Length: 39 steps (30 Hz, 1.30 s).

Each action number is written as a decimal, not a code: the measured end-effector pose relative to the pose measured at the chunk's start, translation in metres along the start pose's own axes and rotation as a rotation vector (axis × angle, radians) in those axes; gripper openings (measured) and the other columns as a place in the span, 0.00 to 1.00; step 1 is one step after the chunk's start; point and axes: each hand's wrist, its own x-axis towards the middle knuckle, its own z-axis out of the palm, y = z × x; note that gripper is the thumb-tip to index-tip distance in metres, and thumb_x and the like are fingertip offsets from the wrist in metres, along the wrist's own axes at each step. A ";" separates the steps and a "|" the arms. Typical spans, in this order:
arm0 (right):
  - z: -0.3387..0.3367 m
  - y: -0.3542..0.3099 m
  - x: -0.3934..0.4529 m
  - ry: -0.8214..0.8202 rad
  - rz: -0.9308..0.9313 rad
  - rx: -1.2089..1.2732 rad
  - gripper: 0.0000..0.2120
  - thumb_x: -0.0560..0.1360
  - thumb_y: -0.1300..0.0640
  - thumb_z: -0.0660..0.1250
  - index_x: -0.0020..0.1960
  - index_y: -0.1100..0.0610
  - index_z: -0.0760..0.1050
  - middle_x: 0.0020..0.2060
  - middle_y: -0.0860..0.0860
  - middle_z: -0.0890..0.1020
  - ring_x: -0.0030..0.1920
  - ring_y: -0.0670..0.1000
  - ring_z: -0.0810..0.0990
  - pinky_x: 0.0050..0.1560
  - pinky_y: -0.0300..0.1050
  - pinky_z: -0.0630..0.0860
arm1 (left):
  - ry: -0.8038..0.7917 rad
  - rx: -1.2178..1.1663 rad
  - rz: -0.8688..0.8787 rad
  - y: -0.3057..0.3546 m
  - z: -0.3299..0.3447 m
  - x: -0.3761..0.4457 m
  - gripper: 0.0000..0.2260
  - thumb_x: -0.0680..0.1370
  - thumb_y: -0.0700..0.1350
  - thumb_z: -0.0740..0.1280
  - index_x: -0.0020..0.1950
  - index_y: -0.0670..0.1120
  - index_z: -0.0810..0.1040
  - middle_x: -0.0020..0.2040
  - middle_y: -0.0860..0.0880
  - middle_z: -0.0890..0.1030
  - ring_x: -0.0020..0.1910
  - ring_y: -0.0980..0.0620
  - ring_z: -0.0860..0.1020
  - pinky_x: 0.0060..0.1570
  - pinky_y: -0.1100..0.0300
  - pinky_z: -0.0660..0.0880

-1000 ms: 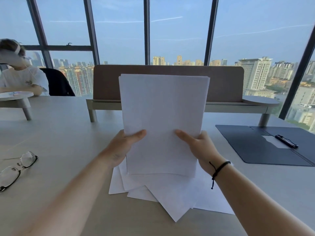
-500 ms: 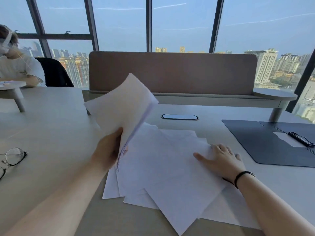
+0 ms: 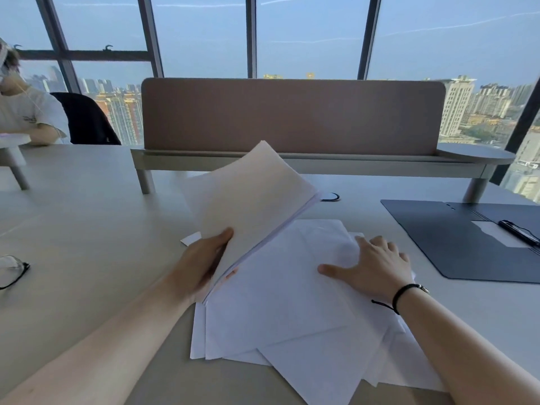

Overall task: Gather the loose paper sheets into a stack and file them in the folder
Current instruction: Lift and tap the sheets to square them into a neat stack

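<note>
My left hand (image 3: pixel 201 264) grips a gathered stack of white sheets (image 3: pixel 251 203) by its lower edge and holds it tilted up to the left above the table. Beneath it, several loose white sheets (image 3: pixel 292 317) lie fanned out on the table in front of me. My right hand (image 3: pixel 371 267) rests flat on those loose sheets with its fingers spread. A dark blue folder (image 3: pixel 455 238) lies open on the table to the right, with a black clip (image 3: pixel 517 232) and a white sheet inside it.
A brown desk divider (image 3: pixel 292 115) on a raised shelf stands across the back of the table. Eyeglasses (image 3: pixel 11 270) lie at the left edge. Another person (image 3: pixel 26 112) sits at the far left beside a black chair. A cable port (image 3: pixel 330 196) sits behind the stack.
Both hands held the stack upright a second ago. My right hand let go and came down flat on the loose sheets, while my left hand tilted the stack to the left.
</note>
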 end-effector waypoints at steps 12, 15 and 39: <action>-0.030 0.017 -0.014 -0.033 0.221 0.193 0.42 0.69 0.38 0.67 0.77 0.52 0.58 0.70 0.61 0.66 0.70 0.64 0.67 0.65 0.58 0.67 | -0.001 0.122 -0.023 -0.009 0.020 0.000 0.09 0.80 0.43 0.67 0.57 0.43 0.83 0.51 0.43 0.87 0.48 0.43 0.86 0.46 0.52 0.82; -0.033 0.012 -0.010 0.046 0.140 0.532 0.41 0.73 0.47 0.72 0.80 0.54 0.57 0.73 0.61 0.63 0.72 0.61 0.67 0.67 0.55 0.72 | 0.049 0.068 -0.023 -0.011 0.021 0.001 0.09 0.80 0.43 0.66 0.57 0.43 0.83 0.51 0.43 0.87 0.43 0.45 0.86 0.40 0.55 0.82; -0.027 0.018 -0.017 -0.424 0.017 1.115 0.17 0.75 0.74 0.65 0.58 0.59 0.81 0.52 0.58 0.87 0.53 0.61 0.86 0.52 0.57 0.83 | 0.091 0.011 0.020 0.006 0.011 -0.013 0.09 0.79 0.42 0.66 0.55 0.41 0.83 0.41 0.47 0.88 0.35 0.51 0.86 0.29 0.63 0.80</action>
